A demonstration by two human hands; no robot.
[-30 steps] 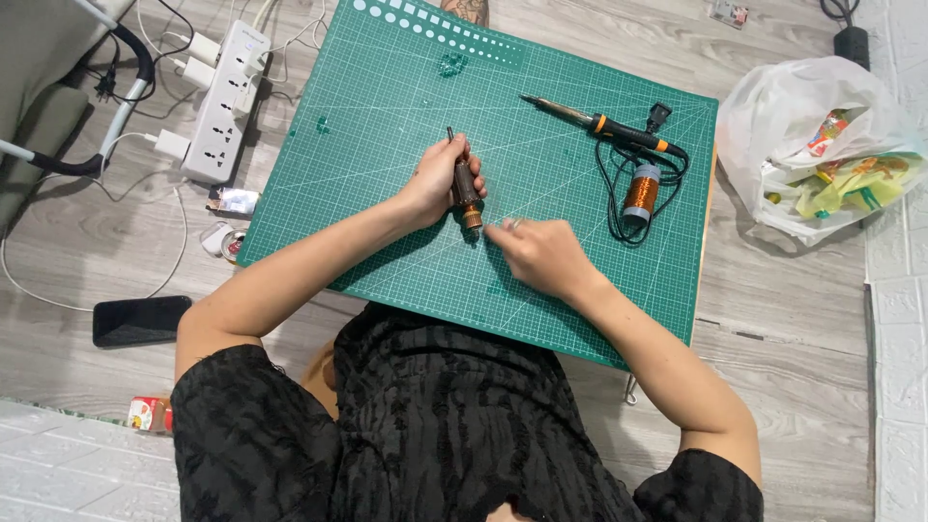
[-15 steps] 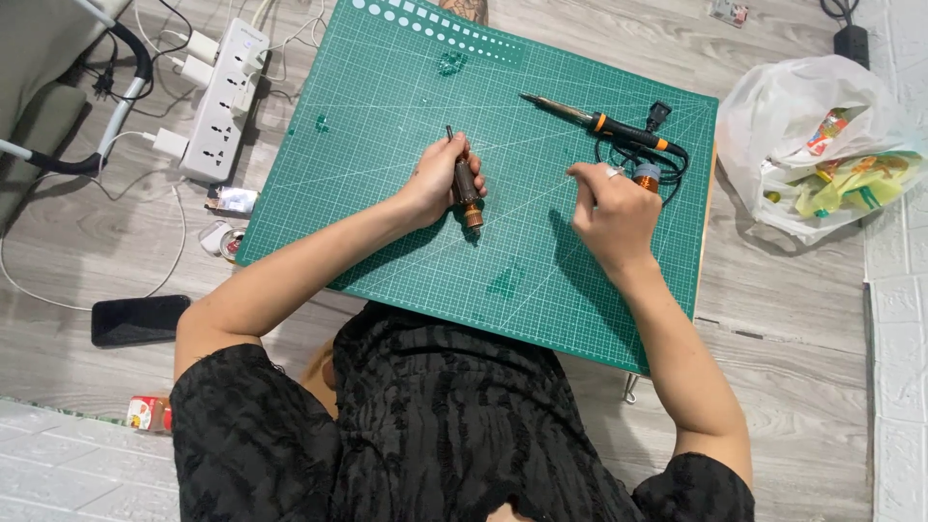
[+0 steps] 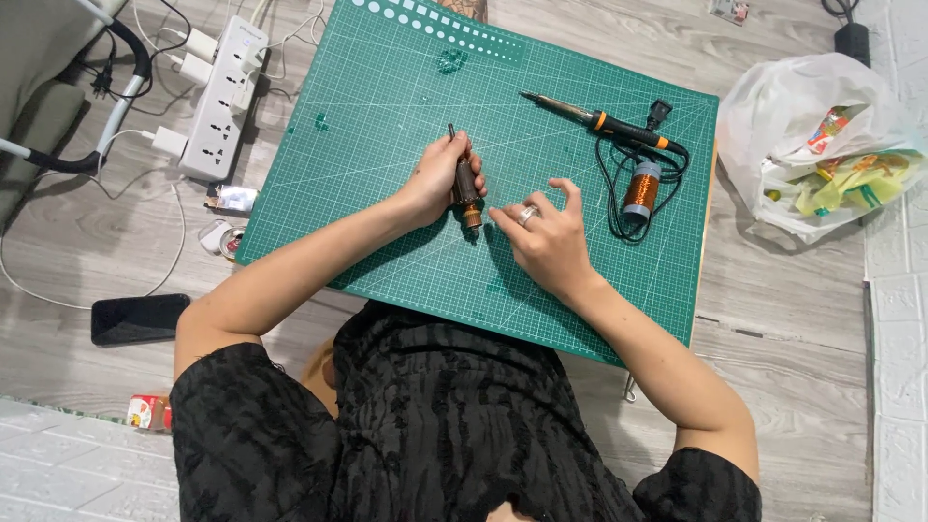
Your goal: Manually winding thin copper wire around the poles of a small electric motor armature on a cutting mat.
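Copper-wound rotor [image 3: 467, 187] sits clamped in our left hand [image 3: 437, 179]; right hand [image 3: 547, 235], fingers [image 3: 507, 215] loosely apart, touches its lower end, mid-winding; next needs steadiness

2 hands [image 3: 440, 179] [image 3: 546, 237], 1 soldering iron [image 3: 599, 119], 1 wire spool [image 3: 641, 188], 1 phone [image 3: 138, 318].

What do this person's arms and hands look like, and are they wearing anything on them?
Both arms are bare below short black sleeves of a crinkled, textured top. The right hand wears a silver ring on one finger. The left hand shows no jewellery or glove.
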